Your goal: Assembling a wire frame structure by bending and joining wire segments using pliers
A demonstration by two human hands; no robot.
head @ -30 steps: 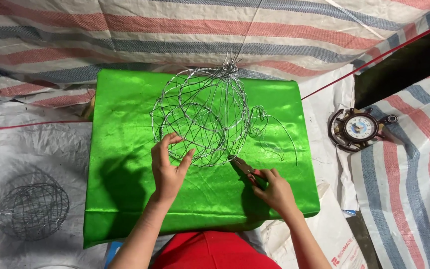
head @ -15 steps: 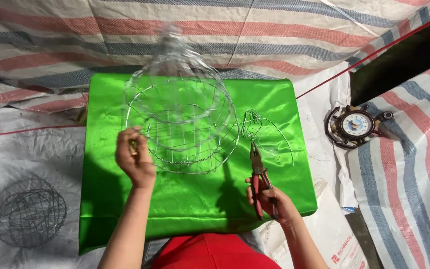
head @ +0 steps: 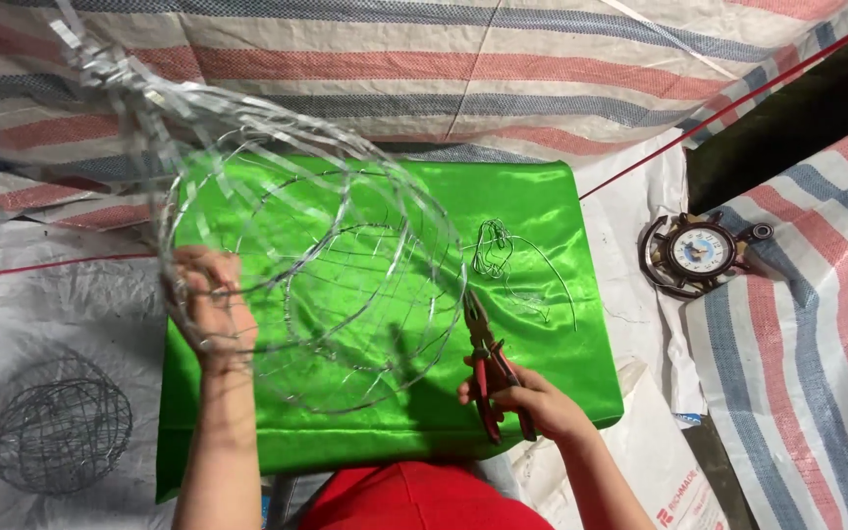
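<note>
A large round cage of silver wire (head: 316, 265) is lifted and tilted over a shiny green cloth (head: 542, 206). My left hand (head: 210, 309) grips its rim on the left side, and the cage's twisted top points to the upper left. My right hand (head: 532, 402) holds red-handled pliers (head: 488, 368) near the front right of the cloth, jaws pointing up toward the cage's right edge and apart from it.
Loose bent wire (head: 503, 260) lies on the cloth's right part. A finished dark wire ball (head: 56, 427) rests on grey sheeting at the left. A small round clock in a dark frame (head: 699, 253) lies to the right. Striped tarpaulin (head: 503, 69) surrounds the spot.
The wire cage has been raised and swung left toward the camera. My left hand moved left with its rim. My right hand drew the pliers away from the cage.
</note>
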